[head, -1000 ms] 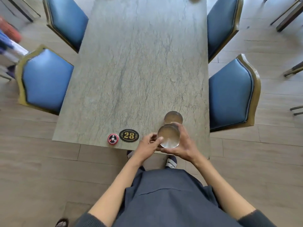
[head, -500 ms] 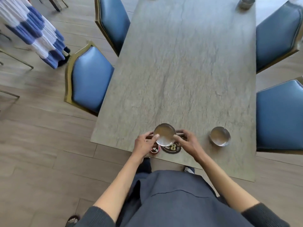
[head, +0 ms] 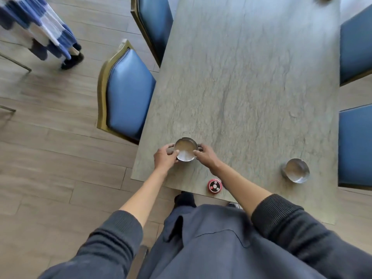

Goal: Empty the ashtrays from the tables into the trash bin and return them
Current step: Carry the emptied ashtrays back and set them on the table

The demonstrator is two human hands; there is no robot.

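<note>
Gripping a round metal ashtray (head: 185, 149) from both sides, our left hand (head: 165, 158) and right hand (head: 205, 156) curl their fingers against its rim near the table's (head: 251, 81) near left corner. We cannot tell whether the ashtray rests on the stone-patterned top or hangs just above it. A second metal ashtray (head: 296, 170) sits well apart to the right, close to a blue chair (head: 355, 146). A red call button (head: 214, 186) lies at the near edge, beside our right forearm. Another blue chair (head: 126, 91) stands at the table's left side.
</note>
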